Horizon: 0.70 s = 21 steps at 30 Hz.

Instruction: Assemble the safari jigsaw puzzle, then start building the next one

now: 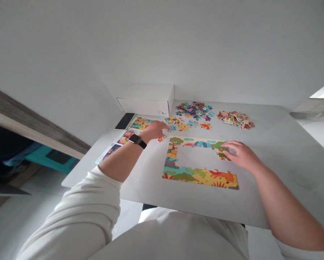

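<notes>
A partly joined jigsaw frame (197, 176) with bright animal pictures lies on the white table (273, 151) in front of me. My right hand (239, 154) rests on the frame's right side, fingers pressed down on pieces there. My left hand (155, 129), with a black watch on the wrist, reaches to the loose pieces (178, 124) beyond the frame's top left corner; its fingers curl over a piece I cannot make out.
Two more heaps of loose pieces lie farther back, a blue-purple one (196, 109) and a red-beige one (235, 119). A white box (147, 99) stands at the back left, a black phone (124, 121) and picture sheets (124, 139) beside it.
</notes>
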Available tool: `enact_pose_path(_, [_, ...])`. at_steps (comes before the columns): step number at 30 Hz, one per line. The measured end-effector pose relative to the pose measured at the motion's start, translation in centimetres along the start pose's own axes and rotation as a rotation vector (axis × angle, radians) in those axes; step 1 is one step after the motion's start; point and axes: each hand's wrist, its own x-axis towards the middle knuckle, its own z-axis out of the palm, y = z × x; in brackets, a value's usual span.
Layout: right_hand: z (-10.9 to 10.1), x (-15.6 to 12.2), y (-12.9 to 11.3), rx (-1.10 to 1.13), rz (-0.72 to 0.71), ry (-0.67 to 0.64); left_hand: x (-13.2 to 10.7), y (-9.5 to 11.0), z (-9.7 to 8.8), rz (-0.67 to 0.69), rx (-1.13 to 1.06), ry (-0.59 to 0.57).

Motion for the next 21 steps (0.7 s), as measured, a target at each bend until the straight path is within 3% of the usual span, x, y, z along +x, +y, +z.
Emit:
enact_pose_path(7, [0.2,0.0,0.1,0.021,0.004,-0.009,1.9,-0.1,-1.3,-0.179,0.017,0.146])
enact_pose_path(13, [0.3,-0.2,0.1,0.024,0.009,0.003,4.7,0.8,-1.0,-0.177,0.056,0.064])
enact_pose_path(21, [0.4,-0.4,0.2,0.034,0.016,0.003,3.2,-0.3,-1.6,-0.277,0.025,0.05])
